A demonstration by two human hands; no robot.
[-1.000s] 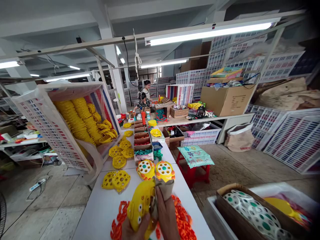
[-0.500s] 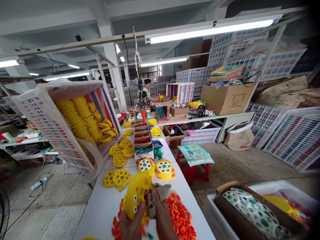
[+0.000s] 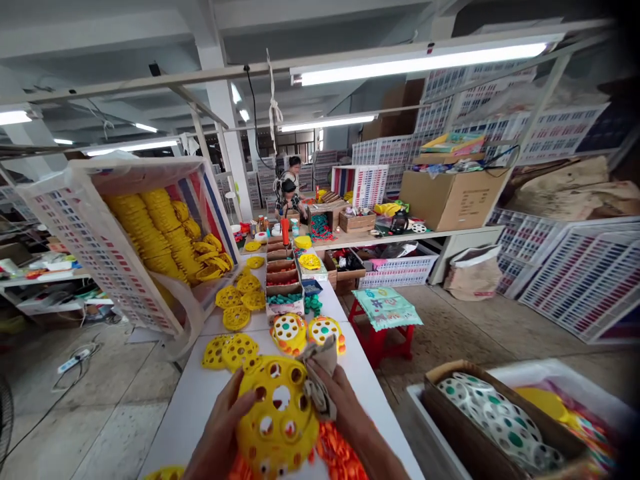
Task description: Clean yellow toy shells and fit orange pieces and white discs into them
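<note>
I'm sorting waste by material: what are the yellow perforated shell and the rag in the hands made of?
The yellow shell looks like moulded plastic: uniform colour, slight gloss, clean round holes. The rag in the right hand seems soft woven cloth, matte grey-brown, crumpled in folds.

Bright, even light falls from the fluorescent tubes [image 3: 420, 59] overhead, the nearest glaring white; shadows on the tabletop [image 3: 210, 400] are faint; the wide lens bends straight lines toward the edges; the right corners darken into vignette; the near hands look slightly soft.
</note>
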